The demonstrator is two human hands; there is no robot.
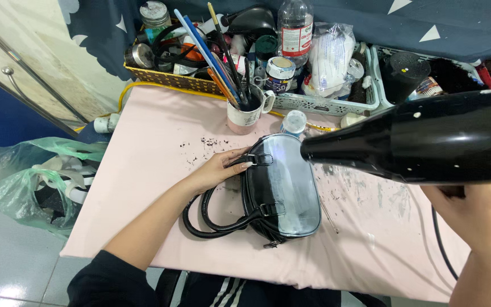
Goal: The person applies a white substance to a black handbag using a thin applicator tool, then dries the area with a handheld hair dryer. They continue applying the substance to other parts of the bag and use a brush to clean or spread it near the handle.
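While the right hand [473,213] grips a black dryer [421,136] and points its nozzle at the bag [282,190], the left hand [220,169] lies open, fingers pressing the bag's top edge by a handle ring. Judging by the pale sheen across the upper face, a coat appears applied and drying under way — the bag rests mid-table [154,187], just beside the left hand, below the nozzle.

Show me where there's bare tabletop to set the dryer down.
Bare pink table lies left of the left hand and black handbag, up to the brush mug. Right of the bag, stained cloth beneath the hair dryer is free. The back edge is crowded with baskets.
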